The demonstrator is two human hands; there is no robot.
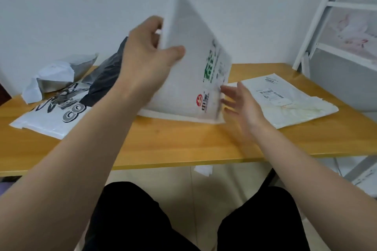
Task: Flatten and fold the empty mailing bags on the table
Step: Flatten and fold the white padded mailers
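Head view, seated person at a wooden table (183, 140). The left hand (146, 57) pinches the upper left edge of a white mailing bag (189, 79), thumb on the near face and fingers behind it, lifting that side so the bag stands tilted above the table. The bag's lower edge rests on the table; its near face carries green lettering and a red round logo toward the right side. The right hand (240, 104) is held with fingers spread and straight, fingertips at the bag's lower right edge beside the logo; whether they touch the bag cannot be told because of motion blur.

Left of the raised bag lies a printed bag (55, 116), white with a black-and-grey graphic, flat on the table. A black bag (106, 79) lies crumpled partly on it and partly behind the left hand. At the far left a grey-lined bag (59, 77) sits crumpled and open. To the right, well apart from the others, a labelled bag (285, 102), white and wrinkled, lies flat with a barcode label facing up.

A white metal frame (318, 26) stands at the right against the wall. Black trousers (142, 220) show below the table edge, and a white scrap (204, 169) lies on the floor.
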